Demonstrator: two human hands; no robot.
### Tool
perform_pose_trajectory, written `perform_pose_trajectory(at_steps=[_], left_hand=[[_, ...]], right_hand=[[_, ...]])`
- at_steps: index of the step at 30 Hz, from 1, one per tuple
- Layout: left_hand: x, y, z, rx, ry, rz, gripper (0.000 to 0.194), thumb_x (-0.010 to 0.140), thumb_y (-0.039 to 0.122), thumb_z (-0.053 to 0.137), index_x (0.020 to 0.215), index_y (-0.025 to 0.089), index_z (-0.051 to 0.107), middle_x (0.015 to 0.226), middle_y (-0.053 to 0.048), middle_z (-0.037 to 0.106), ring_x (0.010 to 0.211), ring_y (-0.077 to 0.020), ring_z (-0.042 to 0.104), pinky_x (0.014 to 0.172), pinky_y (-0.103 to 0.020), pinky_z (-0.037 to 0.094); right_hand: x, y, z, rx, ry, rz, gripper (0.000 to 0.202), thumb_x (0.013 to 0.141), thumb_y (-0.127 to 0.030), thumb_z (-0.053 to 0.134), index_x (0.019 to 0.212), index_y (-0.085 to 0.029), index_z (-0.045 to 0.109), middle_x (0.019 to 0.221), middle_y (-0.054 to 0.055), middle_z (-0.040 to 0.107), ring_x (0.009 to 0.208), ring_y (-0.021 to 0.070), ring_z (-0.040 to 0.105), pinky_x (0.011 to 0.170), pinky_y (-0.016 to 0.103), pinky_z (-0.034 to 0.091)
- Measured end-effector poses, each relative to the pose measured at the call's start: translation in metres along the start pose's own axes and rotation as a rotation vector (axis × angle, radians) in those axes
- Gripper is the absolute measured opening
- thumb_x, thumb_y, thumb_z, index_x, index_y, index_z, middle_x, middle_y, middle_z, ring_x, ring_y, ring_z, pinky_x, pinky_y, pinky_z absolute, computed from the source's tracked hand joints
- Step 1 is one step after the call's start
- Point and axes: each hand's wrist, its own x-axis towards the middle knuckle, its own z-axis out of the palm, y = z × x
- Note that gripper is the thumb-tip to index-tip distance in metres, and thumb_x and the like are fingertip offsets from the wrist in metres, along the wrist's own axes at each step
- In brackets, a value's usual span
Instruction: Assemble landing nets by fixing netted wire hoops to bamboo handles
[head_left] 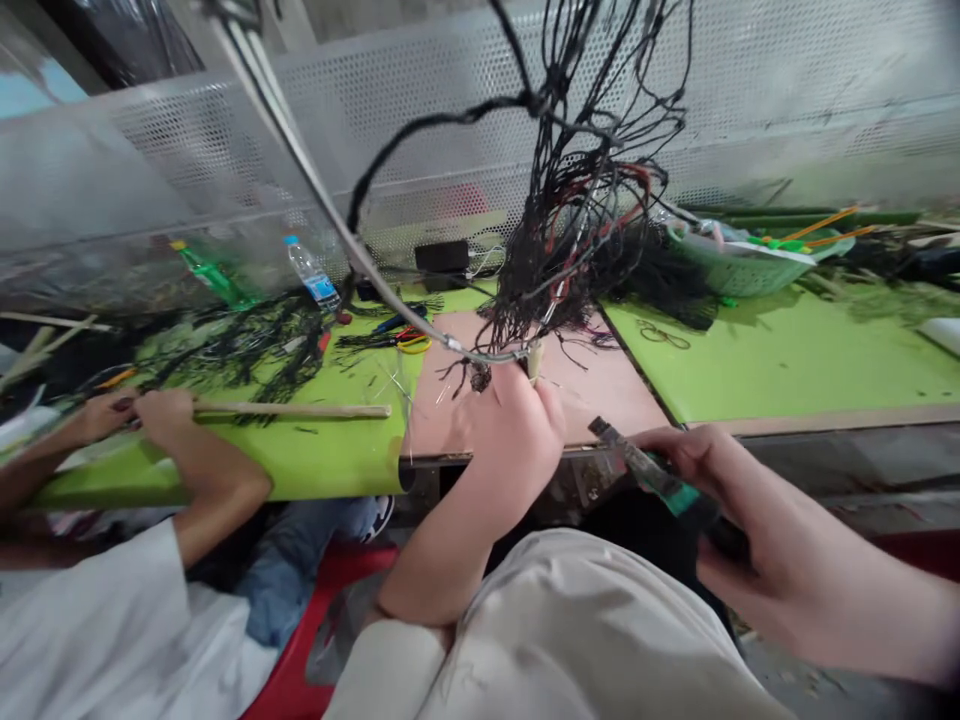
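My left hand point(521, 410) is closed in a fist above the pinkish board point(442, 400). The end of a pale wooden stick point(535, 362) sticks up out of it; the rest of the stick is hidden. My right hand point(739, 490) grips a utility knife point(671, 485) with a green and black handle. Its flat, dirty blade points to the upper left, past the board's front edge, apart from the stick. A grey cable point(352, 245) curves down from above and ends near my left fist. Behind it hangs a tangled bunch of knotted black cords point(551, 240).
At left, a co-worker's hands point(161, 412) hold a long wooden stick point(300, 410) over the green mat point(360, 440). Pliers point(409, 340), a green bottle point(214, 275) and a water bottle point(313, 275) are farther back. A green basket point(739, 265) stands at right.
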Motion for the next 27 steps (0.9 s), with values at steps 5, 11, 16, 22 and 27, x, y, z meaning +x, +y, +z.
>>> perform_pose_trajectory(at_steps=[5, 11, 16, 22, 27], left_hand=[[0.003, -0.004, 0.006, -0.076, -0.017, -0.025, 0.015, 0.092, 0.021, 0.046, 0.105, 0.017, 0.051, 0.090, -0.013, 0.069, 0.077, -0.0228, 0.069, 0.067, -0.035, 0.054], [0.005, -0.010, 0.009, -0.086, -0.029, -0.098, 0.014, 0.094, 0.024, 0.045, 0.105, 0.017, 0.052, 0.087, -0.011, 0.071, 0.073, -0.0206, 0.069, 0.064, -0.031, 0.052], [0.006, -0.013, 0.011, -0.090, 0.010, -0.079, 0.015, 0.094, 0.025, 0.045, 0.105, 0.017, 0.053, 0.089, -0.012, 0.072, 0.070, -0.0198, 0.068, 0.060, -0.030, 0.050], [0.003, -0.016, 0.017, -0.086, 0.028, -0.014, 0.015, 0.095, 0.022, 0.043, 0.106, 0.017, 0.052, 0.088, -0.011, 0.073, 0.074, -0.0200, 0.071, 0.061, -0.028, 0.051], [0.002, -0.016, 0.021, -0.077, 0.017, -0.023, 0.015, 0.096, 0.023, 0.043, 0.107, 0.017, 0.052, 0.088, -0.012, 0.072, 0.077, -0.0202, 0.071, 0.062, -0.028, 0.051]], right_hand=[[0.006, 0.027, 0.022, 0.576, 0.099, 0.353, 0.046, 0.057, -0.018, 0.065, 0.102, -0.025, 0.074, 0.106, 0.008, 0.078, 0.103, 0.0313, 0.073, 0.094, 0.043, 0.060], [0.042, 0.087, 0.025, 0.792, 0.241, 0.194, 0.019, 0.057, -0.017, 0.058, 0.073, -0.023, 0.067, 0.117, 0.009, 0.076, 0.118, 0.0351, 0.068, 0.105, 0.056, 0.052], [0.088, 0.137, 0.015, 0.157, 0.482, -0.096, 0.055, 0.059, -0.007, 0.060, 0.111, -0.024, 0.067, 0.127, 0.008, 0.071, 0.124, 0.0308, 0.063, 0.106, 0.050, 0.048], [0.098, 0.161, 0.021, -0.059, 0.477, -0.162, 0.046, 0.067, -0.014, 0.064, 0.112, -0.021, 0.066, 0.116, 0.010, 0.071, 0.105, 0.0285, 0.068, 0.080, 0.039, 0.056], [0.093, 0.173, 0.025, -0.163, 0.239, -0.364, 0.029, 0.070, -0.014, 0.063, 0.098, -0.021, 0.066, 0.131, 0.014, 0.064, 0.130, 0.0330, 0.057, 0.104, 0.050, 0.049]])
